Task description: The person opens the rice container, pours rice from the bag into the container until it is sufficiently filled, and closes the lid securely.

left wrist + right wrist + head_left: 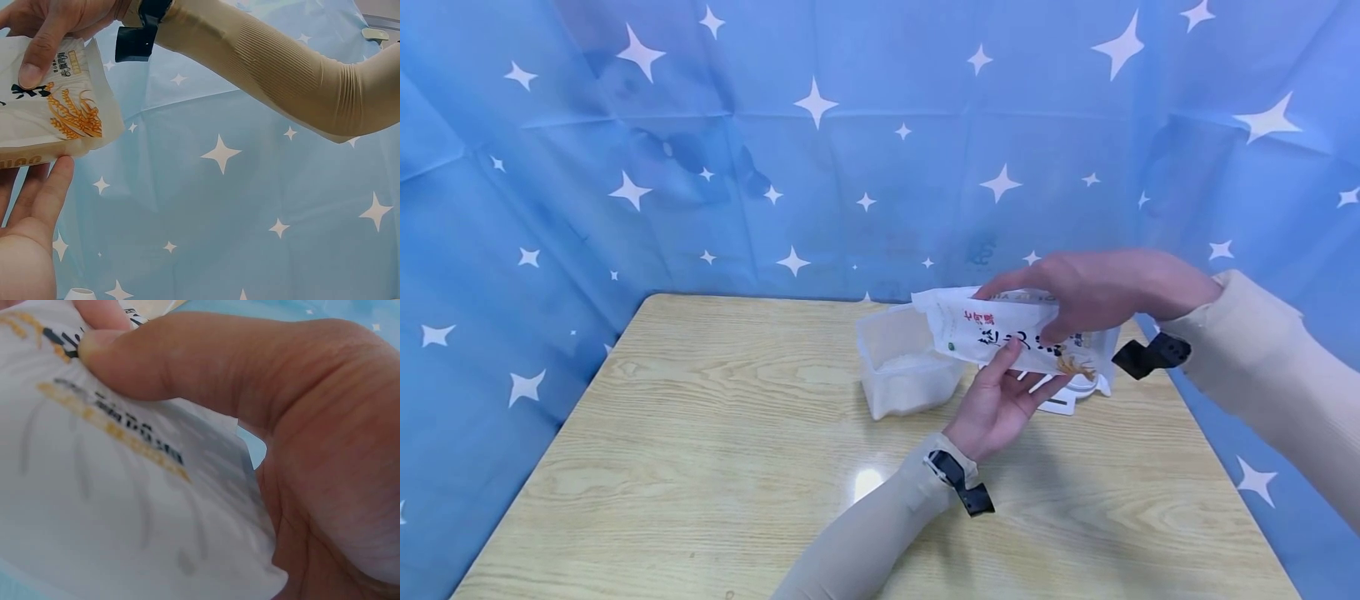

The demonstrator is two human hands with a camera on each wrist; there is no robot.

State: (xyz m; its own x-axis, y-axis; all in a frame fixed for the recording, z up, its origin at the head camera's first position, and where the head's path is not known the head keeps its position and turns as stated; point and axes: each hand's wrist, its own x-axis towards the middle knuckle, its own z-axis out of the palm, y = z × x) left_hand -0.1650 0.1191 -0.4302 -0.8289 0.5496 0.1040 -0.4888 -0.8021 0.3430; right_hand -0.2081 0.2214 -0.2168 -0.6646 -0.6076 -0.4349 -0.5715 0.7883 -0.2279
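Note:
A white printed rice bag (955, 321) is held tilted above the table, its left end over the rim of a translucent plastic container (910, 396) with whitish contents. My right hand (1097, 287) grips the bag from above, thumb pressed on the printed front, as the right wrist view also shows. From below, my left hand (996, 417) holds the bag's lower edge, with the thumb on its front and the fingertips (62, 165) under it. Ears of grain are printed on the bag (75, 119) in the left wrist view. Whether grains are falling cannot be made out.
Behind and below the bag lies a white flat object with a dark strip (1058, 406), partly hidden, perhaps a kitchen scale. The wooden table (700, 433) extends left and toward me. A blue star-patterned curtain (850, 167) hangs along its back and sides.

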